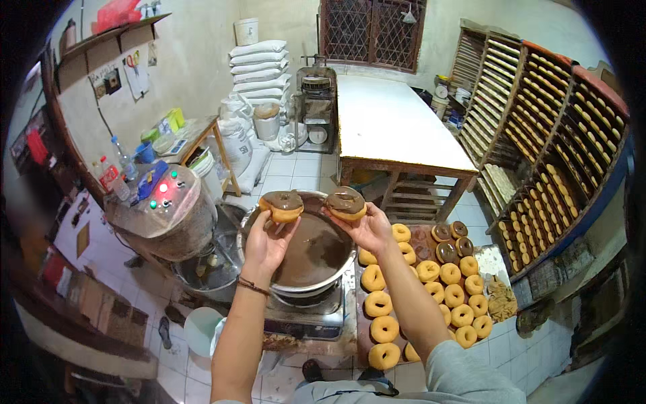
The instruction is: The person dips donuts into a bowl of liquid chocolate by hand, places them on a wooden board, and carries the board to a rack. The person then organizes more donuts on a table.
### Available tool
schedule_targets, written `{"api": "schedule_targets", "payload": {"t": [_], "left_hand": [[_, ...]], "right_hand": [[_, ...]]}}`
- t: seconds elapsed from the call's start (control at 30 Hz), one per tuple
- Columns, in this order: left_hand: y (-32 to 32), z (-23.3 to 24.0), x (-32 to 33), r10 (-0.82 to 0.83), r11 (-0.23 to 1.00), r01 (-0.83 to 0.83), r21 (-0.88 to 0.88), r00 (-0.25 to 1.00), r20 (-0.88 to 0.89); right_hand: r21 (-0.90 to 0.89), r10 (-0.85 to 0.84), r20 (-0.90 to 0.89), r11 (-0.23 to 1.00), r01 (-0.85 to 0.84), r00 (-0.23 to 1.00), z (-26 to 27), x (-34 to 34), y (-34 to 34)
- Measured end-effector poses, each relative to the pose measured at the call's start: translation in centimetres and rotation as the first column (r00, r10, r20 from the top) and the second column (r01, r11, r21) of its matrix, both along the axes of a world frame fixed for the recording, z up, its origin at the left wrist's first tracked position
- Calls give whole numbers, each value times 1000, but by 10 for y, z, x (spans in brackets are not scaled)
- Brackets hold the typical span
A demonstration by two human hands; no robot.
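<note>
A ring doughnut with wet chocolate glaze on top (281,206) is held in my left hand (267,242), over the left rim of a metal bowl (352,262). My right hand (371,230) grips a second glazed doughnut (345,203) above the bowl's right rim. Both glazed sides face up. Brown chocolate glaze (310,247) fills much of the bowl, which rests on a stove (308,323). To the right, a tray (363,308) bears rows of plain ring doughnuts (384,329) and several chocolate-topped ones (446,252) at its far corner.
Left of the bowl stands a dough mixer (166,217) with lit buttons. A white-topped table (393,121) is beyond. Racks of dough pieces (540,131) line the right wall. A pale bucket (202,331) stands on the floor, and stacked white sacks (260,65) are at the back.
</note>
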State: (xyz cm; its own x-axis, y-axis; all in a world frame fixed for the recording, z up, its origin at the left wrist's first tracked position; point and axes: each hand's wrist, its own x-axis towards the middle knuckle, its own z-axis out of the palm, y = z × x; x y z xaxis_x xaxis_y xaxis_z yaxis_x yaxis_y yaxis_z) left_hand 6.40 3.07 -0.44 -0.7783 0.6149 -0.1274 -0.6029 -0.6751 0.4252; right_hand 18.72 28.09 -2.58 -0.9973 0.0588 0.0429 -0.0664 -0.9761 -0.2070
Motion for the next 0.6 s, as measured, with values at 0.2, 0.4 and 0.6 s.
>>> {"api": "schedule_targets", "payload": {"t": [0.2,0.4,0.6], "left_hand": [[69,28,67,-140,978,148,150,988,-64],[171,11,174,-211,975,199,103,970,118],[233,-59,226,-226,972,234,-36,961,159]], "right_hand": [[176,-33,-44,984,40,999,11,75,146],[544,-162,511,821,-171,844,-65,187,346],[630,-317,774,469,-619,548,-185,178,411]]}}
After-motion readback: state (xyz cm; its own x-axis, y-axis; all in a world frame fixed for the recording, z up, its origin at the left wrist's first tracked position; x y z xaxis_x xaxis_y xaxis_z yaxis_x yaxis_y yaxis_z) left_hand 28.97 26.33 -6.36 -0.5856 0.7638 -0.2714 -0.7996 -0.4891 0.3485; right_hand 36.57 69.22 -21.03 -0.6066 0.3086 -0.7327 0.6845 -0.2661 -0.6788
